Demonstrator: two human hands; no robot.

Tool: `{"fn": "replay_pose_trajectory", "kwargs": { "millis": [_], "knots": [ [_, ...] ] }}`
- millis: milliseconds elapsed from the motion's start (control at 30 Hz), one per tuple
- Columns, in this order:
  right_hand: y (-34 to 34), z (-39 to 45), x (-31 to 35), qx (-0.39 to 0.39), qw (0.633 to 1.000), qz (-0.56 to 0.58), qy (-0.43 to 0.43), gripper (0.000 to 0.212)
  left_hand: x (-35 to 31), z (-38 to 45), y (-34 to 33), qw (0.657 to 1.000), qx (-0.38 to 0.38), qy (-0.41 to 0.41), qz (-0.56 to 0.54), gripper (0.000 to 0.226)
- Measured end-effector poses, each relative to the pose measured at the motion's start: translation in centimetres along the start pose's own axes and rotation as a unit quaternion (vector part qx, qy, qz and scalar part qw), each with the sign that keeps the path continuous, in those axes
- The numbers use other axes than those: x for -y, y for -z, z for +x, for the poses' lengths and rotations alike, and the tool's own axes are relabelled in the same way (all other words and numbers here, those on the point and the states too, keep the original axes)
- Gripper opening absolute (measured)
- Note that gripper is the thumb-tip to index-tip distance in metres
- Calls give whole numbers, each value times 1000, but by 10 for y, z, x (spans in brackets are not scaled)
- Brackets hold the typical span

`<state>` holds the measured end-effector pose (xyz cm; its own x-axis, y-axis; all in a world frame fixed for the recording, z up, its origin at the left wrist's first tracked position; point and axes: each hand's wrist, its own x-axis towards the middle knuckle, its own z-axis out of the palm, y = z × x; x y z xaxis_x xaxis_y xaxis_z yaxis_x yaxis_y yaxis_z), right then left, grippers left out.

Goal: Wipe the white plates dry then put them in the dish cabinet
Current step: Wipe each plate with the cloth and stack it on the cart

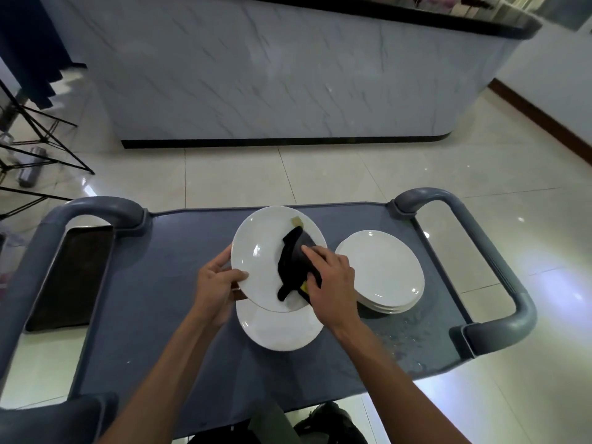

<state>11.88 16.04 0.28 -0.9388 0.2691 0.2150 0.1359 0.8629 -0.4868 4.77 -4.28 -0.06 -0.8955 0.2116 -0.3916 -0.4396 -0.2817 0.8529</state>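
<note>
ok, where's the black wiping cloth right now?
In the head view, the black wiping cloth lies centre frame on the raised white round plate, pressed down by the right hand while the left hand grips the plate's left rim.

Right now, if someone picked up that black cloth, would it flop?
Probably. The black cloth already bends and folds over the held plate under the right hand, so it looks soft. It likely weighs little and would not roll.

Held plate under dark cloth
</note>
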Motion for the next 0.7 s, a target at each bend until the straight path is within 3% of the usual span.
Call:
{"fn": "replay_pose_trajectory", "kwargs": {
  "millis": [367, 700],
  "knots": [
    [-7, -23, 26, 18, 996, 24, 83, 50, -6, 3, -1, 1000, 15, -22, 4, 63],
    [17, 20, 5, -17, 1000, -17, 15, 49, -11, -3, 3, 999, 37, -16, 15, 63]
  ]
}}
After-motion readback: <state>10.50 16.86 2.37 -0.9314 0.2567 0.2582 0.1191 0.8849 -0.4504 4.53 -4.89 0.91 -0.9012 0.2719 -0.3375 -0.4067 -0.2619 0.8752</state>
